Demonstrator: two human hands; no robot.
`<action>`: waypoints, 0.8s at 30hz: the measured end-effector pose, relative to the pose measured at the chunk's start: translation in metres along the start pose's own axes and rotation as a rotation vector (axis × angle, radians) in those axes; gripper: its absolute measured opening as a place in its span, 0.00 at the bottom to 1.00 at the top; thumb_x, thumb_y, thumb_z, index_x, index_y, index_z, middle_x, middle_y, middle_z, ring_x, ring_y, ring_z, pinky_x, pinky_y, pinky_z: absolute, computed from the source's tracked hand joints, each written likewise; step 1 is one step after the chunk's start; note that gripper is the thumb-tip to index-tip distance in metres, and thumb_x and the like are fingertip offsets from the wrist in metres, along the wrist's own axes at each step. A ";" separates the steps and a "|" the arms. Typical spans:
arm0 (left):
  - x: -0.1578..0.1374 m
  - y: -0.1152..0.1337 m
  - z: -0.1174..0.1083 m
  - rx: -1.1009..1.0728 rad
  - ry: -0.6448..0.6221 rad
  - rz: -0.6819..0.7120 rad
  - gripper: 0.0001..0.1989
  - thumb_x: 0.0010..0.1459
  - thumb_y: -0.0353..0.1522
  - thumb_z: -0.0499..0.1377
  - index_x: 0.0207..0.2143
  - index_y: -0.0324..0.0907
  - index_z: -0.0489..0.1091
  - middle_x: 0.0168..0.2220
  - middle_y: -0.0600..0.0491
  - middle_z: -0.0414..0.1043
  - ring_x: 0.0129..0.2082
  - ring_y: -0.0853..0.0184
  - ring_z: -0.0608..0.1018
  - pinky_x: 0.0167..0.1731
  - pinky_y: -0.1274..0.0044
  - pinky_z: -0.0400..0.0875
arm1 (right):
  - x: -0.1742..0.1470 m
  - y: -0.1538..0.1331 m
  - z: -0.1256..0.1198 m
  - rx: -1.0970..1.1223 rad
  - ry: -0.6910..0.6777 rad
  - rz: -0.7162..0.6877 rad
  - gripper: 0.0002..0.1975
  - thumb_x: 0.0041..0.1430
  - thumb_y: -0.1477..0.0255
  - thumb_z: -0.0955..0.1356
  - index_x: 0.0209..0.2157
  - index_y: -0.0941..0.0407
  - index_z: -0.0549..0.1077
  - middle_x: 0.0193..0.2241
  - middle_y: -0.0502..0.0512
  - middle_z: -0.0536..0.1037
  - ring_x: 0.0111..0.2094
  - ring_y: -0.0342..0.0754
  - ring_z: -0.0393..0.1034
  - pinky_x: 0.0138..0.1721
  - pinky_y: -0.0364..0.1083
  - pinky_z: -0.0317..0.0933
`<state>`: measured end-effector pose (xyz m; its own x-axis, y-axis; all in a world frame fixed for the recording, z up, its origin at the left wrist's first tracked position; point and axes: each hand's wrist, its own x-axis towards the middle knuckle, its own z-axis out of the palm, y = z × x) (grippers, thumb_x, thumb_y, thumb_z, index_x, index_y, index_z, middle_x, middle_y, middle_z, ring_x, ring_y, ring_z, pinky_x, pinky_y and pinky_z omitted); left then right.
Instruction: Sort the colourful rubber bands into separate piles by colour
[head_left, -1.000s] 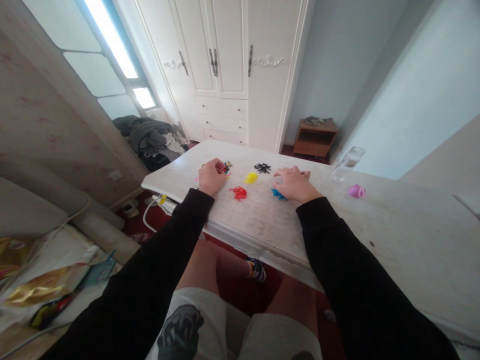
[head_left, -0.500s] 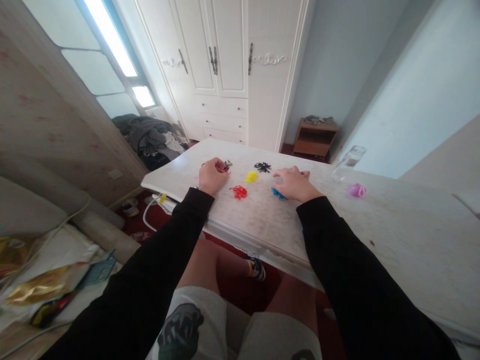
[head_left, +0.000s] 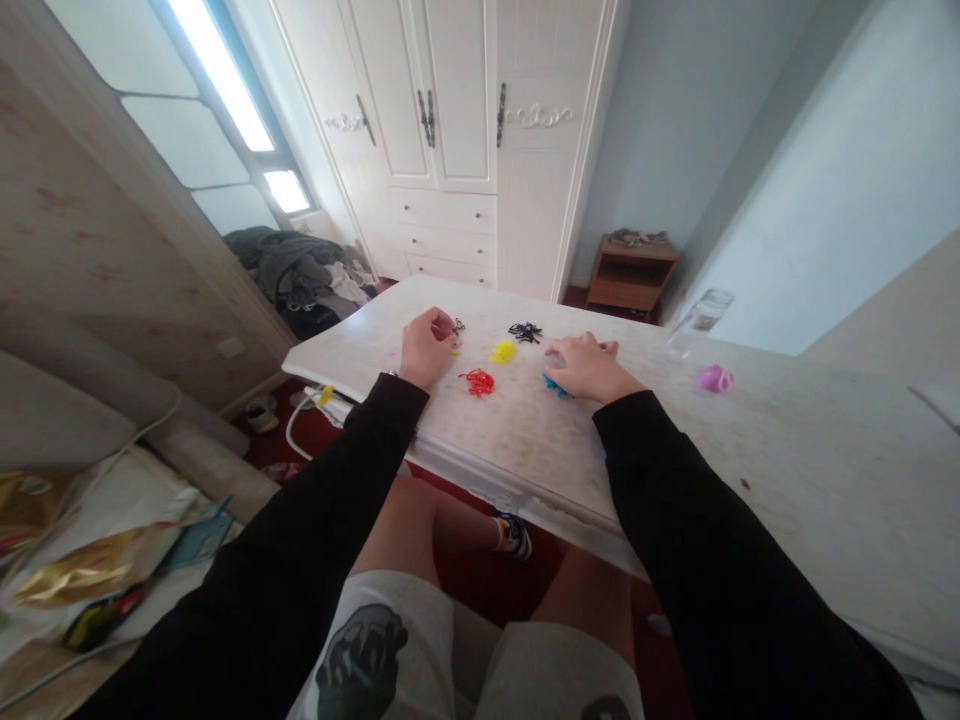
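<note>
My left hand (head_left: 426,348) is at the left of the white table, fingers curled and closed beside a small mixed-colour heap of rubber bands (head_left: 458,327). Whatever its fingertips hold is too small to make out. Pink and yellow bits show around that hand. My right hand (head_left: 589,367) rests palm down, fingers loosely bent and apart, partly covering a heap of blue rubber bands (head_left: 556,387). Between my hands lie separate heaps of red rubber bands (head_left: 478,382), yellow rubber bands (head_left: 502,352) and black rubber bands (head_left: 526,332).
A clear jar (head_left: 701,322) and a shiny pink-purple object (head_left: 715,378) are on the table (head_left: 817,450), right of my right hand. Behind it stand a white wardrobe (head_left: 457,120) and a small wooden cabinet (head_left: 631,275). A white cable (head_left: 291,430) hangs by the left edge.
My left hand has shifted slightly, its fingers lifting and turning a little beside the mixed heap, more of which now shows. My right hand has stayed in place.
</note>
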<state>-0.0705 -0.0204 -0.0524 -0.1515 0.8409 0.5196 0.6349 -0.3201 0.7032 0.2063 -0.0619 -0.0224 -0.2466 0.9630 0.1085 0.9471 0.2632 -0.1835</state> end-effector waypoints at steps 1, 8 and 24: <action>0.001 0.000 0.001 -0.004 -0.014 0.014 0.09 0.44 0.24 0.64 0.29 0.42 0.69 0.28 0.54 0.76 0.28 0.66 0.75 0.33 0.73 0.71 | 0.000 0.000 0.000 0.004 0.000 -0.001 0.21 0.59 0.67 0.66 0.52 0.54 0.79 0.53 0.66 0.80 0.59 0.69 0.63 0.54 0.68 0.54; 0.004 -0.008 0.008 0.054 -0.117 0.084 0.09 0.45 0.24 0.63 0.30 0.43 0.69 0.28 0.54 0.75 0.30 0.65 0.76 0.34 0.73 0.70 | -0.002 -0.006 -0.005 0.020 0.098 -0.022 0.19 0.60 0.66 0.65 0.51 0.54 0.79 0.54 0.65 0.80 0.58 0.68 0.62 0.53 0.66 0.53; 0.000 0.001 0.012 -0.254 -0.173 0.204 0.08 0.51 0.26 0.63 0.35 0.42 0.70 0.31 0.55 0.70 0.33 0.67 0.77 0.33 0.76 0.72 | -0.002 -0.011 -0.005 0.084 0.176 -0.096 0.16 0.61 0.68 0.65 0.47 0.54 0.80 0.52 0.64 0.81 0.55 0.66 0.63 0.49 0.60 0.53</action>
<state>-0.0607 -0.0155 -0.0570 0.1035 0.8028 0.5873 0.4270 -0.5691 0.7027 0.1976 -0.0668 -0.0158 -0.2882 0.9103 0.2971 0.8988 0.3642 -0.2440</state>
